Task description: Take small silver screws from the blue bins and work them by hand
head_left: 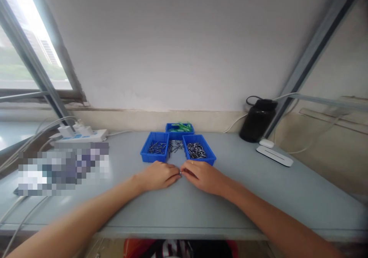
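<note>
My left hand (159, 175) and my right hand (204, 175) meet fingertip to fingertip low over the table. Both are closed in a pinch around something tiny and pale between them, too small to name. Just beyond my left hand is a blue bin (153, 159) with thin dark metal pins (157, 147). Beyond my right hand, a second blue bin (205, 160) contains many short shiny metal pieces (196, 150). Loose dark pins (176, 146) lie on the table between the two bins. Behind them, a third blue bin (173, 136) holds green and white pieces (182, 127).
A black bottle (257, 122) stands at the back right, beside a white case (266, 143) and a flat white device (274, 156). To the left are a power strip (94, 136) with plugs and cables, and a pixelated object (66, 170). The wall (184, 58) rises behind the table (184, 212).
</note>
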Demonstrator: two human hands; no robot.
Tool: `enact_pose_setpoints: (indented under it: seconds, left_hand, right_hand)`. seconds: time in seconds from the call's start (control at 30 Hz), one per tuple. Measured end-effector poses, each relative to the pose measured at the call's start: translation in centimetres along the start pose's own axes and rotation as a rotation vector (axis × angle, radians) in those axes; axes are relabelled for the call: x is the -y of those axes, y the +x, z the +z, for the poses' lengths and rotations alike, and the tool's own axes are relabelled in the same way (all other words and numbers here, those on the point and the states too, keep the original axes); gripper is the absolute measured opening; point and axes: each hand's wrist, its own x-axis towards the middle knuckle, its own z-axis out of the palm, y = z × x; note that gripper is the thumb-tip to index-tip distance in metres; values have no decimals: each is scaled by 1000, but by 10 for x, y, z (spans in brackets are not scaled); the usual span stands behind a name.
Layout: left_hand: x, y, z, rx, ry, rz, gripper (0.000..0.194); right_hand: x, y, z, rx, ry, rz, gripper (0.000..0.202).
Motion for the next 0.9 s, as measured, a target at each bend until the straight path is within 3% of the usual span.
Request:
enact_pose_setpoints:
  seconds: [0.17, 0.47, 0.9]
  left_hand:
    - [2, -2, -4, -54, 48, -3, 30]
    - [-1, -1, -7, -148, -12, 76, 36]
    - [-3, -1, -4, -62, -286, 41, 20]
  right_hand:
    - [-6, 2, 3, -24, -26, 33, 13]
    - [-3, 2, 7, 68, -104, 75, 19]
    - [-9, 5, 12, 96, -169, 114, 20]
